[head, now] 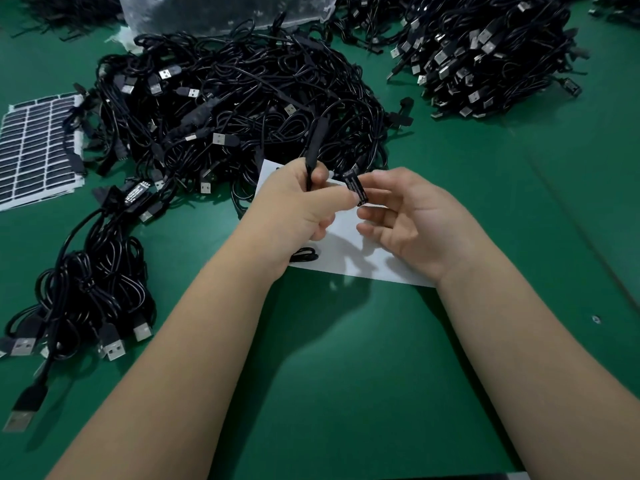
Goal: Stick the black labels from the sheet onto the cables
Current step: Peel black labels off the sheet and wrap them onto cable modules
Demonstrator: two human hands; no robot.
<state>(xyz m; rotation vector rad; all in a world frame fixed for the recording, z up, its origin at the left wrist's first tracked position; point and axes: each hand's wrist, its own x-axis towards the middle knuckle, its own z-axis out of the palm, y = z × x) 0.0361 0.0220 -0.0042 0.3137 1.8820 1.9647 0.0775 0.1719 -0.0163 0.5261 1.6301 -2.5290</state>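
Green matting covers the surface [346, 393], and both forearms reach over it to meet above a white backing sheet [349, 251] lying flat under the hands. The left hand [298, 206] is clenched round a thin black cable [317, 140], which rises from the fist toward the heap beyond; held upright like this, its bare stretch seems offered for wrapping. The thumb of that hand also touches a black label [355, 187] with white print, while the right hand [412, 216] pinches the label's far edge between fingertips, its other fingers loosely curled. The label hangs just beside the cable, not yet wound on, so I judge the sticking is about to be done.

To the left lies a small bundle of cables [93, 282], one bearing a printed label, likely finished ones kept apart. Further left sits a sheet of black labels [34, 150]. Behind the hands the large tangled pile [235, 91] crowds the white sheet's far edge, and its loops could snag the held cable. A second pile [485, 53] lies far right, and a clear plastic bag [221, 8] at the back.
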